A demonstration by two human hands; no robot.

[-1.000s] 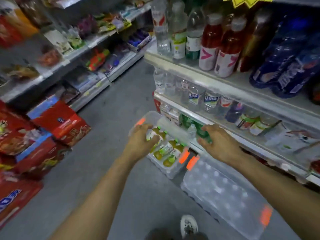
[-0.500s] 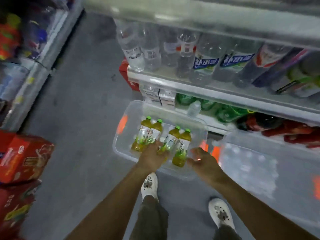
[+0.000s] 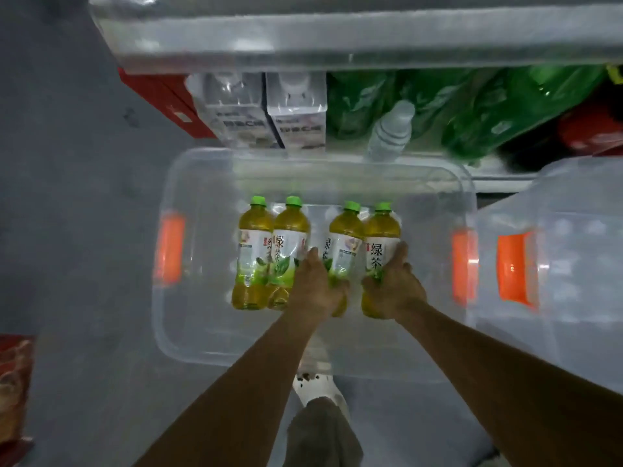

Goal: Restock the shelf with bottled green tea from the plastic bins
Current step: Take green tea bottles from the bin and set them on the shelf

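Several green tea bottles with green caps lie side by side in a clear plastic bin (image 3: 161, 308) on the floor. My left hand (image 3: 317, 288) grips the lower part of the third bottle (image 3: 344, 237), its thumb lying between that one and the second bottle (image 3: 290, 241). My right hand (image 3: 394, 291) grips the base of the rightmost bottle (image 3: 382, 241). The leftmost bottle (image 3: 253, 251) lies untouched. The hands hide the bases of both held bottles.
Just beyond the bin, the bottom shelf holds white cartons (image 3: 296, 116), green bottles (image 3: 472, 106) and a clear water bottle (image 3: 389, 133). A shelf edge (image 3: 337, 38) overhangs them. A second lidded clear bin (image 3: 566, 203) with an orange handle stands to the right. Red boxes (image 3: 13, 382) stand on the left.
My view has tipped down over the bin. The right hand has moved from the bin's edge onto the rightmost bottle and closed round it. The left hand stays on the third bottle.
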